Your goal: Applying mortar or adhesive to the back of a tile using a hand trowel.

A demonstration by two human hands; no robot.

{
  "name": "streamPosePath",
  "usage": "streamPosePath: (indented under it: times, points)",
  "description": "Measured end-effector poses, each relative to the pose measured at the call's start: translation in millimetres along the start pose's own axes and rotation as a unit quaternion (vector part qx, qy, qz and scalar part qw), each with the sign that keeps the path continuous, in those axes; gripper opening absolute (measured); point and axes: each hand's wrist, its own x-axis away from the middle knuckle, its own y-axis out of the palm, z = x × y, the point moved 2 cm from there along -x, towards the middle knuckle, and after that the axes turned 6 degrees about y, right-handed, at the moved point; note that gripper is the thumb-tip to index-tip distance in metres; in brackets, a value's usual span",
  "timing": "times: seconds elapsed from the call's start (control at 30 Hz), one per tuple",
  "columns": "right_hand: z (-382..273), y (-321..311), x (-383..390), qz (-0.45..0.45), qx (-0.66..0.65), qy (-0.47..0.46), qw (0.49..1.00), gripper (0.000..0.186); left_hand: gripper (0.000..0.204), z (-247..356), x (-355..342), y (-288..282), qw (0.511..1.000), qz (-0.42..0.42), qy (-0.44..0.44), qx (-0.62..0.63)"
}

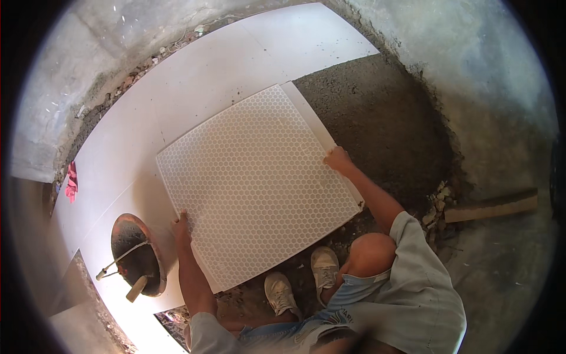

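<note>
A large square floor tile (253,183) is in front of me, with its honeycomb-patterned underside showing. My left hand (181,224) grips its left edge, fingers curled at the rim. At the opposite edge, my right hand (338,159) is closed on the tile's right side. A smooth pale strip (309,115) shows along that right edge, seemingly part of another tile lying underneath. How far the held tile is above the surface below cannot be made out.
Smooth white tiles (206,76) cover the floor beyond and to the left. Dark mortar (377,112) lies at the right. A bucket (137,253) with a wooden-handled tool (137,289) stands at left. Also in view are a red cloth (71,183), a wooden piece (491,205) and rubble (437,203).
</note>
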Motion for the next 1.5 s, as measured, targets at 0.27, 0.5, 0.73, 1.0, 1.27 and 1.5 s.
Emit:
streamPosePath:
  times: [0.27,0.5,0.73,1.0,1.27,1.5]
  points:
    - [105,31,-25,0.128,0.125,-0.241,0.954,0.037,0.071,-7,-27,17,0.999,-0.037,0.035,-0.015]
    - [156,64,165,0.226,0.133,-0.352,0.898,0.053,0.058,13,-12,-15,0.996,-0.03,-0.026,-0.085]
    - [160,127,228,0.121,0.163,-0.407,0.891,0.059,0.044,28,2,-10,0.985,-0.053,-0.003,-0.162]
    - [158,137,225,0.116,0.178,-0.453,0.866,0.062,0.051,42,-27,-55,0.998,-0.033,-0.047,-0.023]
    - [193,125,215,0.162,0.17,-0.493,0.838,0.057,0.049,152,-20,-62,0.981,-0.138,0.011,-0.134]
    - [218,100,186,0.222,0.245,-0.487,0.808,0.051,0.068,223,11,-26,0.942,-0.179,0.13,-0.252]
